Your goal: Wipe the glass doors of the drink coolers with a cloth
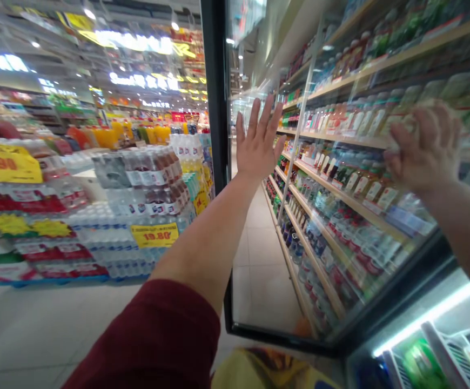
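Observation:
A glass door (255, 292) with a dark frame stands open in front of me. My left hand (258, 141), in a dark red sleeve, lies flat against its glass with the fingers spread. Further right, my right hand (429, 148) is at the same glass, its fingers curled and blurred. Something pale may be under those fingers, but I cannot make it out. Shelves of bottles (375, 186) show in the glass, partly covered by my right hand.
The lit cooler (425, 319) with green goods is at the lower right. Stacked bottle packs (149, 181) and a yellow price sign (155, 235) stand left on the tiled floor (109, 324). A yellow printed thing (267, 370) lies low in front of me.

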{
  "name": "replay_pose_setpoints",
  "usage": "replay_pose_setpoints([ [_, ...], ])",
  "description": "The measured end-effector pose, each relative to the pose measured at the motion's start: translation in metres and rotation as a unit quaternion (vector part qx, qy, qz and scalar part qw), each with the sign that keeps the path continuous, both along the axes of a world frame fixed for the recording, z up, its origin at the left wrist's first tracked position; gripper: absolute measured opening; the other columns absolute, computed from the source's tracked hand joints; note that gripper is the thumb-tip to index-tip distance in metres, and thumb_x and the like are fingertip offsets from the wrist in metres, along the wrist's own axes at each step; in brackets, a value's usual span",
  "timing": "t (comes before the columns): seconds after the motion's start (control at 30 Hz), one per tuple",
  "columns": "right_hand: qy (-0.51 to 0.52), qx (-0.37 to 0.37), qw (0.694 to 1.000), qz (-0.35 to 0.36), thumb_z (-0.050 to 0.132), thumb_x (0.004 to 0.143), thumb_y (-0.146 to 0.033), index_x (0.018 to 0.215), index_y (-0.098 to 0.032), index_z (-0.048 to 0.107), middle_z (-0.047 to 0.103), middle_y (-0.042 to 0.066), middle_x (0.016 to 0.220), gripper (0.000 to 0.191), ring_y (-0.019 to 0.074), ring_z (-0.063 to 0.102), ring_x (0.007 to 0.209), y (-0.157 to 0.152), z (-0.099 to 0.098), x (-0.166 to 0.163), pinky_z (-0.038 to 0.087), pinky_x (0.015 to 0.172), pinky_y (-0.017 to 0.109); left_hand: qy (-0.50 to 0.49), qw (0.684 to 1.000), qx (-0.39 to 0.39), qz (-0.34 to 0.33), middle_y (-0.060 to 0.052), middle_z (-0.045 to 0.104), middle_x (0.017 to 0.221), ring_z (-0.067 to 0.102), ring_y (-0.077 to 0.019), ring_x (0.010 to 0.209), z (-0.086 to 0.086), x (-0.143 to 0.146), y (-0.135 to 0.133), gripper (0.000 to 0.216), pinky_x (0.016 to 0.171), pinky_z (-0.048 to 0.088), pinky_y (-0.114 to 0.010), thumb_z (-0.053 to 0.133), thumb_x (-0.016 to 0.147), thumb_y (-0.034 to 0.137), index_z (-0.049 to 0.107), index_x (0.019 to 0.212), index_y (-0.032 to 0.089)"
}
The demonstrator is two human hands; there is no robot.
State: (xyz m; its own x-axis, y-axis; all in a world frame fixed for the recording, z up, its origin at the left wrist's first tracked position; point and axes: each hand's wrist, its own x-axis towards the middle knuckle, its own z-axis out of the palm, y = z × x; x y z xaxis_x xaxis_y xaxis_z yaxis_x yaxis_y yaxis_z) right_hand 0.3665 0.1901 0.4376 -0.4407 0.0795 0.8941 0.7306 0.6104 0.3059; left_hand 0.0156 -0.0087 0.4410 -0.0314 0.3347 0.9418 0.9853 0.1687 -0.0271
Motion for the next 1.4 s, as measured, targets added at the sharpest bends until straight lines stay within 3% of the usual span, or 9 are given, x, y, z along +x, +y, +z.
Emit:
replay_pose_setpoints([
  [0.17, 0.23, -0.169, 0.957, -0.053, 0.044, 0.087, -0.082, 0.175, -0.01, -0.008, -0.019, 0.021, 0.178, 0.125, 0.0331, -0.023, 0.165, 0.074, 0.006, 0.045, -0.007, 0.127, 0.066, -0.021, 1.0, -0.003, -0.019, 0.012, 0.014, 0.176, -0.004, -0.0131, 0.166, 0.001, 0.001, -0.001, 0.068, 0.135, -0.015, -0.04, 0.035, 0.105, 0.048, 0.031, 0.172, 0.036],
  [0.27, 0.273, -0.168, 0.946, -0.057, 0.047, 0.084, -0.077, 0.176, -0.011, 0.005, -0.01, 0.024, 0.179, 0.122, 0.0377, -0.019, 0.166, 0.075, 0.002, 0.036, -0.009, 0.125, 0.07, -0.019, 1.0, -0.011, -0.013, 0.011, 0.012, 0.177, -0.007, -0.014, 0.165, 0.002, 0.002, -0.002, 0.068, 0.133, -0.017, -0.041, 0.036, 0.105, 0.046, 0.03, 0.173, 0.034],
  [0.43, 0.017, -0.016, 1.0, 0.019, 0.037, 0.092, -0.066, 0.174, -0.032, 0.029, 0.009, 0.005, 0.183, 0.089, 0.026, -0.005, 0.169, 0.018, -0.003, 0.02, 0.002, 0.132, 0.058, 0.022, 0.999, -0.002, 0.039, 0.004, 0.016, 0.178, -0.001, -0.0187, 0.167, 0.001, 0.004, -0.003, 0.068, 0.127, -0.026, -0.04, 0.042, 0.107, 0.041, 0.03, 0.173, 0.025],
  [0.63, 0.346, -0.17, 0.919, -0.083, 0.029, 0.095, -0.066, 0.173, 0.001, 0.013, 0.003, 0.031, 0.178, 0.104, 0.0438, 0.001, 0.167, 0.006, 0.01, -0.019, 0.003, 0.129, 0.069, 0.022, 0.999, -0.002, 0.044, 0.004, 0.016, 0.178, -0.001, -0.0184, 0.167, 0.001, 0.007, -0.003, 0.067, 0.129, -0.023, -0.041, 0.039, 0.108, 0.041, 0.031, 0.172, 0.027],
  [0.77, 0.074, -0.041, 0.996, 0.008, 0.037, 0.102, -0.062, 0.172, -0.02, 0.035, 0.015, 0.017, 0.181, 0.082, 0.0381, -0.001, 0.168, -0.039, 0.008, -0.07, 0.006, 0.133, 0.063, 0.02, 0.999, -0.002, 0.042, 0.003, 0.016, 0.178, -0.004, -0.0188, 0.166, 0.001, 0.008, -0.003, 0.068, 0.132, -0.019, -0.044, 0.039, 0.107, 0.038, 0.03, 0.173, 0.026],
  [0.87, -0.088, -0.001, 0.993, 0.073, 0.047, 0.103, -0.061, 0.162, -0.039, 0.051, 0.028, 0.004, 0.179, 0.063, 0.0322, 0.007, 0.169, -0.063, 0.019, -0.08, 0.007, 0.134, 0.061, 0.017, 0.999, -0.005, 0.041, 0.002, 0.016, 0.179, -0.007, -0.0183, 0.166, 0.0, 0.007, -0.003, 0.067, 0.133, -0.017, -0.046, 0.037, 0.107, 0.037, 0.03, 0.173, 0.025],
  [1.07, 0.168, -0.042, 0.985, 0.002, 0.036, 0.111, -0.048, 0.175, -0.014, 0.024, 0.012, 0.022, 0.18, 0.073, 0.0413, 0.005, 0.168, -0.08, 0.049, -0.096, 0.011, 0.131, 0.067, 0.005, 1.0, -0.003, 0.023, 0.006, 0.014, 0.178, -0.005, -0.0172, 0.166, -0.001, 0.004, 0.001, 0.067, 0.134, -0.016, -0.046, 0.036, 0.107, 0.039, 0.03, 0.173, 0.028],
  [1.27, -0.024, -0.11, 0.984, 0.137, 0.039, 0.109, -0.051, 0.172, -0.044, 0.018, 0.007, -0.008, 0.182, 0.067, 0.0315, -0.005, 0.169, -0.126, 0.029, -0.159, 0.01, 0.134, 0.07, -0.007, 0.999, -0.025, 0.036, 0.006, 0.015, 0.179, -0.007, -0.0153, 0.165, 0.004, 0.004, -0.004, 0.066, 0.134, -0.013, -0.044, 0.034, 0.108, 0.042, 0.032, 0.172, 0.029],
  [1.4, -0.04, -0.128, 0.961, 0.241, 0.047, 0.099, -0.036, 0.174, -0.03, 0.006, 0.01, 0.001, 0.183, 0.086, 0.0293, 0.002, 0.17, -0.139, 0.03, -0.193, 0.014, 0.136, 0.065, 0.026, 0.993, -0.042, 0.106, 0.006, 0.01, 0.18, -0.022, -0.0116, 0.159, 0.003, 0.016, -0.021, 0.066, 0.134, -0.007, -0.039, 0.029, 0.11, 0.042, 0.024, 0.174, 0.026],
])
